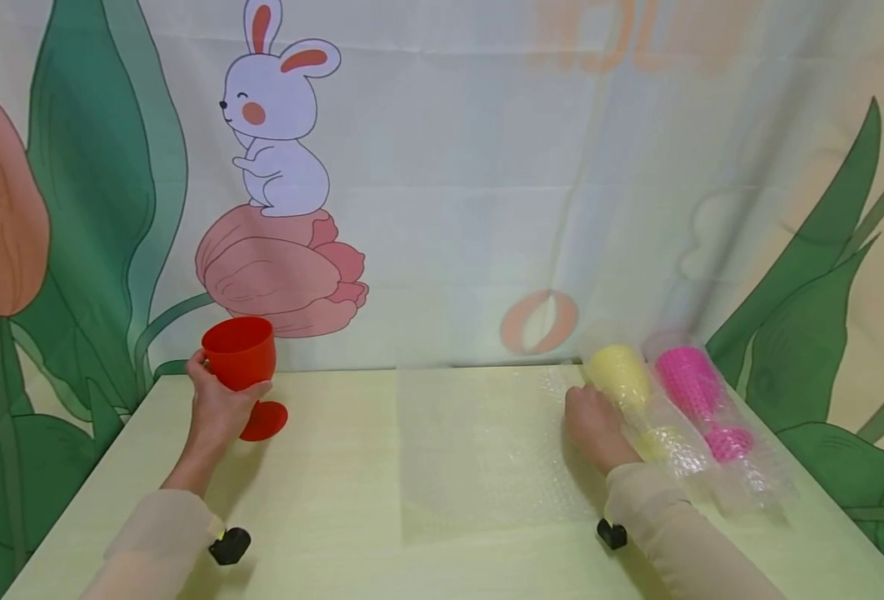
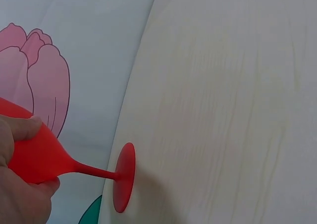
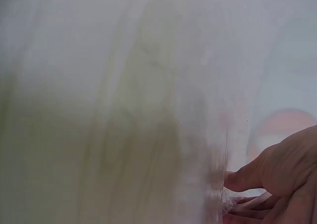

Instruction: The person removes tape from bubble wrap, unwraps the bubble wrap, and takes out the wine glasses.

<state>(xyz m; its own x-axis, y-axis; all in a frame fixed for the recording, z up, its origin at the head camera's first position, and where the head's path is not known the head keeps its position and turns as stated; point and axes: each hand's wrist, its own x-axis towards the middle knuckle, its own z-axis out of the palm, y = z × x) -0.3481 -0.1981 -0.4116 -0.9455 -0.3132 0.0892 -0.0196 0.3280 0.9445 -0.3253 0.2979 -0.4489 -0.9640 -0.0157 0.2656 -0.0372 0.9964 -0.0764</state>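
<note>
Your left hand grips the red goblet by its bowl; it looks light, stiff and smooth, so keep hold below the rim. Your right hand, well apart, pinches the bubble wrap sheet, likely soft and slippery. You have room between your hands, but wrapped goblets crowd your right hand and the table's far edge runs near both.

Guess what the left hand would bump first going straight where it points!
Probably the cloth behind the table, though depth is unclear; the red goblet in the left hand might touch it first.
</note>
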